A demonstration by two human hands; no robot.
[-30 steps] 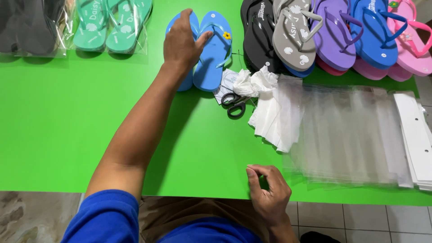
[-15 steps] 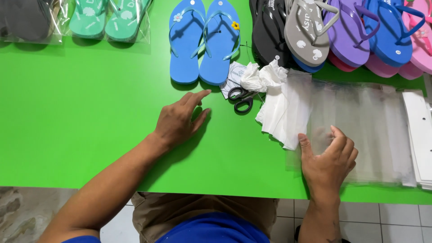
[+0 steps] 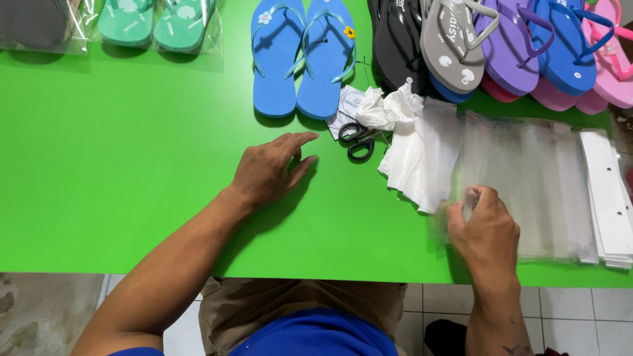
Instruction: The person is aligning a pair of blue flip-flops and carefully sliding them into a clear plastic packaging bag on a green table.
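Our left hand (image 3: pixel 270 173) lay flat and loose on the green table (image 3: pixel 119 165), holding nothing, below the blue flip-flops (image 3: pixel 300 56). Scissors (image 3: pixel 356 140) lay between. Our right hand (image 3: pixel 484 227) gripped the clear bags (image 3: pixel 527 178) at the table's right.

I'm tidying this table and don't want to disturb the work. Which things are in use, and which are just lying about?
In use:
right hand on the clear bags
left hand, flat on the table, near the blue sandals

Lying about:
scissors
white paper
bagged green sandals
sandal pile
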